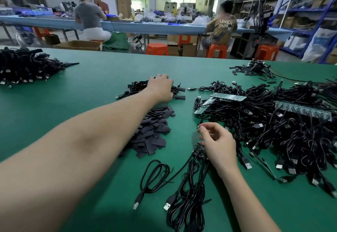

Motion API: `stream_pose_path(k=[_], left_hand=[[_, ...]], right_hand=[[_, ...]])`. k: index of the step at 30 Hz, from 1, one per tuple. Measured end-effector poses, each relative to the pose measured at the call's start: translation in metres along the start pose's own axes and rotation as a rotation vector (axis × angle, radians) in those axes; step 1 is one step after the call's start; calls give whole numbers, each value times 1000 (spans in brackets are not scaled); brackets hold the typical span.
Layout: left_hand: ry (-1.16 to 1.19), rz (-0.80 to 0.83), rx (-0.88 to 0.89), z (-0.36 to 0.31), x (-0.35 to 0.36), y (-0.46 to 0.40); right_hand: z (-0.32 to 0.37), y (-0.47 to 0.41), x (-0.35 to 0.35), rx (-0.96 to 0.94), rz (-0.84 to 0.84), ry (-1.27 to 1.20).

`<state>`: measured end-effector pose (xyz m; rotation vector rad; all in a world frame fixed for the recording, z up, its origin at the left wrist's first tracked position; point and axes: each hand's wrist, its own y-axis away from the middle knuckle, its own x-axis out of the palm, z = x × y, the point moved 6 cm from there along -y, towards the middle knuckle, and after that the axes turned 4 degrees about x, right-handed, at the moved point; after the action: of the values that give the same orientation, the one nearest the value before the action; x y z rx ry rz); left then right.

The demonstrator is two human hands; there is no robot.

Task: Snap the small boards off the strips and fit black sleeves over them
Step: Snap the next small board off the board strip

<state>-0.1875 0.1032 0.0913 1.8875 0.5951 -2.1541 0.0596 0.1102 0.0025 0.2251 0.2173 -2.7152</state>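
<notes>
The right hand (218, 145) has its fingers (204, 131) loosely curled, the lower ones touching a small dark board (198, 148) whose long axis runs toward the person, cables trailing from its near end; whether it is pinched cannot be told. The left hand (161, 88), fingers bent downward, rests on a small heap of sleeved cables (138, 87), gripping nothing visible. Between the two lies one pile of flat matte black sleeves (153, 133); three green strips (228, 97) lie on tangled glossy cables on the green counter (91, 78).
</notes>
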Motion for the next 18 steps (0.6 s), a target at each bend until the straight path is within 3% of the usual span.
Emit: stream_pose_path(k=[3,7,12,15,18], left_hand=[[336,-92,-4,-35,-18,26],[630,-42,-81,-75,-15,78],[521,261,-115,-111,19,131],[505,298,-117,-117,24,141],[662,350,-144,-115,28,146]], right_hand=[[8,0,-4,-10,24,47],[23,-8,-18,-48,83,279],[23,-11,-31,62,250,617],[19,-9,-31,191,343,589],[16,-7,-32,245,370,499]])
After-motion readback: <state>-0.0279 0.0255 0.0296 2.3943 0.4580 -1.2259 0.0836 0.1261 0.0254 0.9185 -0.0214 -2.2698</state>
